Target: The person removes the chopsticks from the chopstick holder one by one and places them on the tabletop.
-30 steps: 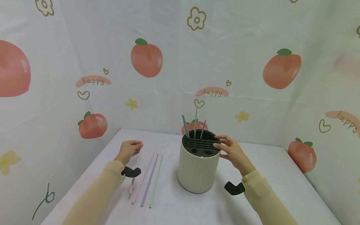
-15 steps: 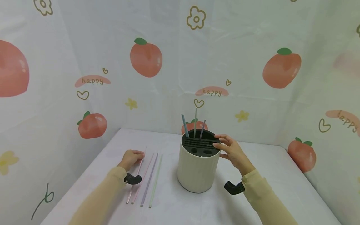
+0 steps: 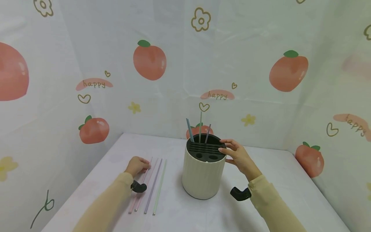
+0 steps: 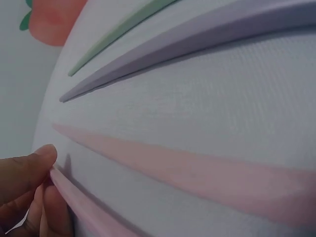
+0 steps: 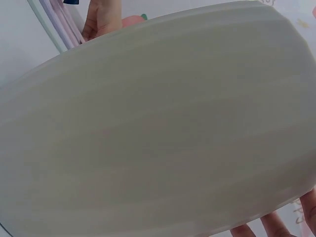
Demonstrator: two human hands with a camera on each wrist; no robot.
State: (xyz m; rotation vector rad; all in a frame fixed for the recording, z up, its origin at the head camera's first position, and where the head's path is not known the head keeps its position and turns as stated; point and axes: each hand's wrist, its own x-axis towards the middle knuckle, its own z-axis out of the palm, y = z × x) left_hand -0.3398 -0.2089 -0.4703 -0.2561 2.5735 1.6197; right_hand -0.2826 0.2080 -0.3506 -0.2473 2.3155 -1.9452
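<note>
My left hand (image 3: pixel 137 166) pinches a pink chopstick (image 4: pixel 91 210) near its thin end, between thumb and fingers. This chopstick lies along the tabletop, leftmost in a row. Beside it are a second pink chopstick (image 4: pixel 177 173), a purple one (image 3: pixel 153 187) and a green one (image 3: pixel 160 187), with silver caps at their near ends. To the right stands a cream ribbed utensil holder (image 3: pixel 203 180) with a black slotted top (image 3: pixel 206 158). My right hand (image 3: pixel 239 156) grips its right rim, some fingers on top and others along the outer wall (image 5: pixel 163 123).
Several sticks rise from the holder's rear compartment: blue (image 3: pixel 189 130), green (image 3: pixel 200 127) and purple (image 3: pixel 208 132). Two round holes are in the front of the black top. A peach-printed cloth backdrop (image 3: pixel 174 106) closes off the back and sides of the white table (image 3: pixel 261 180).
My left hand has come down and nearer, lowering the pink chopstick onto the table at the left of the row. My right hand stays on the holder.
</note>
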